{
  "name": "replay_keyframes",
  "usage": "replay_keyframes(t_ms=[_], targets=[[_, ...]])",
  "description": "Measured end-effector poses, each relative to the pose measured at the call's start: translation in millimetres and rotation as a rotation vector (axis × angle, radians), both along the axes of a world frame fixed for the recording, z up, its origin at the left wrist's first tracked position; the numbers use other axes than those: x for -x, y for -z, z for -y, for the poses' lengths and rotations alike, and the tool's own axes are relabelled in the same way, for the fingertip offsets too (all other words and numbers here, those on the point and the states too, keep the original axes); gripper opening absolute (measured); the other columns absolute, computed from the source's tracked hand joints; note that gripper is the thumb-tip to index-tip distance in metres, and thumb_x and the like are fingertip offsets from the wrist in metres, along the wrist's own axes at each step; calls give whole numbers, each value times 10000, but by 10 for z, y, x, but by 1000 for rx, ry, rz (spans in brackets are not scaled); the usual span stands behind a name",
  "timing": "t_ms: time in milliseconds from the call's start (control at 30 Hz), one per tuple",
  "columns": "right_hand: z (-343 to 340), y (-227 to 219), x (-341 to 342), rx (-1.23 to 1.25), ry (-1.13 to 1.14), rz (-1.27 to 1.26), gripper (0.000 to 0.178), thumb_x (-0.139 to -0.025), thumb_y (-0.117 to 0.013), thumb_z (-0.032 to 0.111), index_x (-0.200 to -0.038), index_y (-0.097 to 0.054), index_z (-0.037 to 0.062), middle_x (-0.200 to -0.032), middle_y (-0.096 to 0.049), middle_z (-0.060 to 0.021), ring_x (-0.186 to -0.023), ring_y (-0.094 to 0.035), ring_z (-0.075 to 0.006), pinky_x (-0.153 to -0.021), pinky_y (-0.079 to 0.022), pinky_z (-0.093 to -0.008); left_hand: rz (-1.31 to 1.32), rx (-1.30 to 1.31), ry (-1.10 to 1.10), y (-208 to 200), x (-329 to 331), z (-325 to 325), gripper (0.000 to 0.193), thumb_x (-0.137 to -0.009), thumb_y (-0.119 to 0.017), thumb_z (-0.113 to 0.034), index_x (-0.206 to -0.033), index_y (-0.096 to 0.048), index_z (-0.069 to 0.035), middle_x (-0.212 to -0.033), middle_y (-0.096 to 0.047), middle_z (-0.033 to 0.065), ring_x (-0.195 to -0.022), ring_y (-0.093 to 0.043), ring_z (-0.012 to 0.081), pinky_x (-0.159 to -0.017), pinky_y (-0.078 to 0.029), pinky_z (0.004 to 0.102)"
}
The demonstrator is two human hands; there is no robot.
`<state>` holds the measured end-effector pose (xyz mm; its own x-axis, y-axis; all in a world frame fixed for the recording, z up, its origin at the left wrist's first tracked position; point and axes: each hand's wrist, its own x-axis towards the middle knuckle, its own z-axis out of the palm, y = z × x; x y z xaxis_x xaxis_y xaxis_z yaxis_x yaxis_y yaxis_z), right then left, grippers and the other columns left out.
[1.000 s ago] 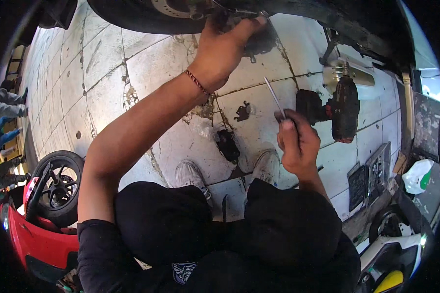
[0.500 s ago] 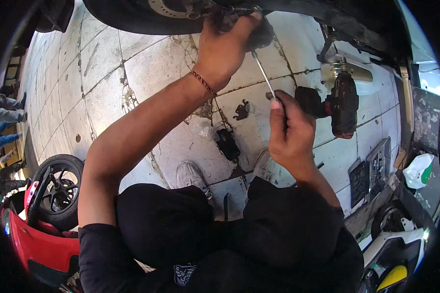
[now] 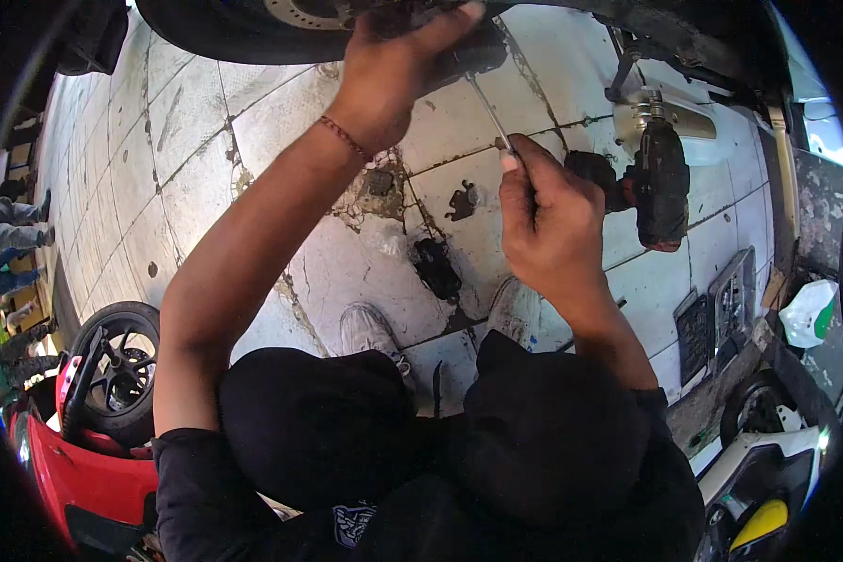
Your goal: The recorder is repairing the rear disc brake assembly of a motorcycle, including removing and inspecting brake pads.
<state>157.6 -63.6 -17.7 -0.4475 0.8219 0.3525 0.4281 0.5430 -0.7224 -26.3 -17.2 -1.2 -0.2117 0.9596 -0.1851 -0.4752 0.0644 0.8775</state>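
My left hand (image 3: 381,82) is at the top, its fingers curled round a dark mechanical part (image 3: 485,49) beside the brake disc (image 3: 300,13) of a wheel. Its thumb stretches to the right along the part, and the other fingertips are hidden. My right hand (image 3: 554,211) is closed round a tool with a thin metal shaft (image 3: 485,105), likely a screwdriver; the palm covers its handle. The shaft slants up and left, its tip reaching the dark part below my left hand. Under the hands, a black block-like part (image 3: 436,268) and a small dark metal piece (image 3: 463,199) lie on the floor.
A dark cordless impact wrench (image 3: 660,187) with a socket lies to the right on the tiled floor (image 3: 192,183). Flat dark trays (image 3: 729,304) lie farther right. A red motorbike body (image 3: 89,459) and a wheel (image 3: 117,375) stand at left, a white-and-black one (image 3: 768,468) at lower right.
Both hands have shifted a little to the left, the right one also slightly nearer me. The dark part and the tool have moved left with them, the shaft still reaching the part.
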Motion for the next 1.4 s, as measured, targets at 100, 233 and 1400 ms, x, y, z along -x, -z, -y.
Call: replay_keyframes(t_ms=[100,233,1400], targets=[[4,70,-1,-41,-4,-60,189,-923,-603,59,-1065,-653,-57,-628,-579,-151,-489,-567,-230,-501,-436,-332,63,-14,154,-65,169,69,390,-947,-652,-213,-1260,-527,-17,-1130,-656,113,-1039,-666,249,-902,-568,392],[13,79,19,-47,6,-116,197,-922,-615,64,-1069,-658,-59,-643,-600,-137,-493,-558,-199,-504,-436,-316,-76,-135,195,21,277,26,437,-962,-632,-286,-1285,-520,-14,-1179,-644,110,-1057,-655,239,-890,-558,371],[-101,42,-2,1542,-131,-1229,239,-995,-513,226,-986,-642,25,-522,-348,29,-415,-348,-116,-375,-301,-264,-2045,-948,-74,179,396,-217,592,-627,-799,-292,-1181,-632,-165,-1207,-605,20,-1052,-547,259,-926,-369,552]])
